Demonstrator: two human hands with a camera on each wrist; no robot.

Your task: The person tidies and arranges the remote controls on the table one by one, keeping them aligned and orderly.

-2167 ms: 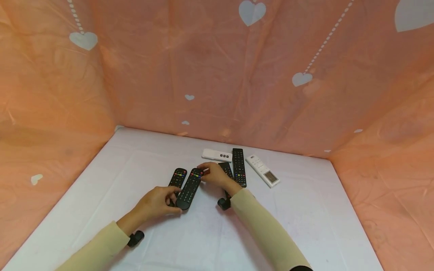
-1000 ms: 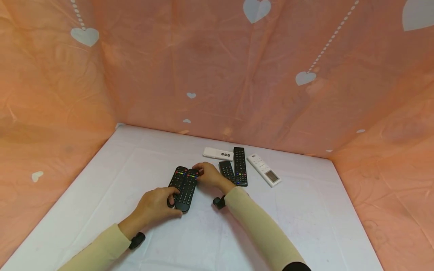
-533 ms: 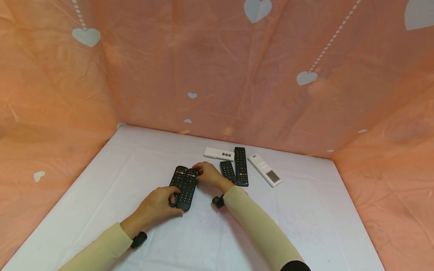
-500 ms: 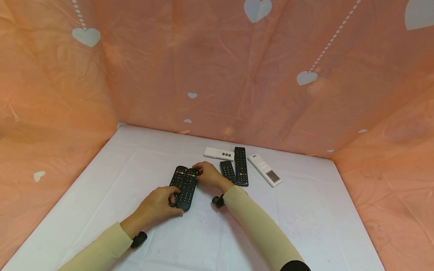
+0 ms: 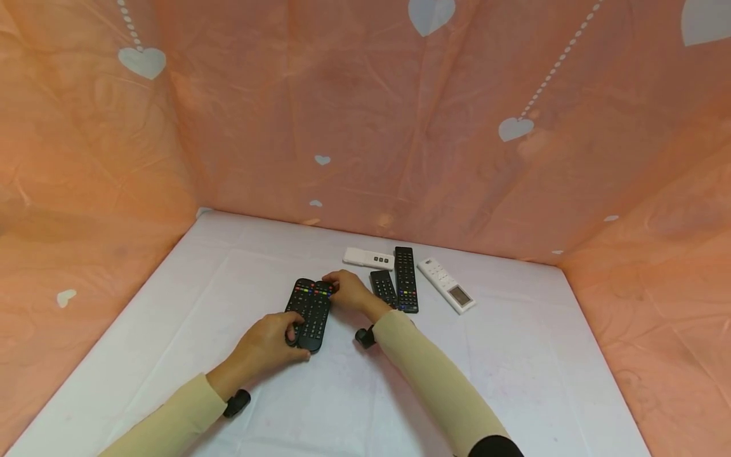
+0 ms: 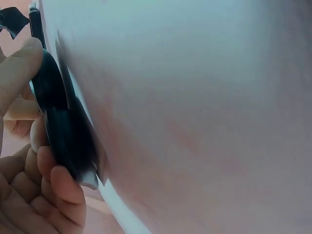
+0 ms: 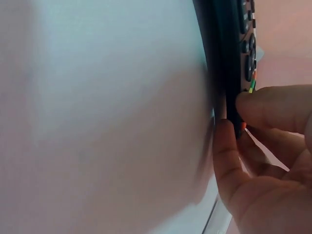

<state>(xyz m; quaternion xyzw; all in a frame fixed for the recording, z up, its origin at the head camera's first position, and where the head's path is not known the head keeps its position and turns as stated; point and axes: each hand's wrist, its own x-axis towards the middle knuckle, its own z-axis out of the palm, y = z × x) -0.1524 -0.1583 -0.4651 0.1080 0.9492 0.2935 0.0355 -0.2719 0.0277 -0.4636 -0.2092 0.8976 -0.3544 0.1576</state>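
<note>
Two black remote controls with coloured buttons lie side by side in the head view, a left remote control point(image 5: 299, 303) and a right remote control point(image 5: 316, 317). My left hand point(image 5: 265, 343) grips their near ends, fingers over the left one and thumb at the right one. In the left wrist view, both dark remote controls point(image 6: 73, 141) show edge-on between thumb and fingers, with shadow beside them on the cloth. The far right corner of the right one is pinched by my right hand point(image 5: 351, 293); the right wrist view shows thumb and fingertips on its end point(image 7: 234, 107).
Beyond my right hand lie a small black remote control point(image 5: 383, 287), a long black one point(image 5: 406, 279), a white one point(image 5: 368, 258) and a white one with a display point(image 5: 447, 285). Peach curtains point(image 5: 342, 114) with hearts enclose the white-covered table point(image 5: 514, 355).
The right black remote control has moved left against the other one, carried by my right hand. Over the last half second both hands have stayed almost still.
</note>
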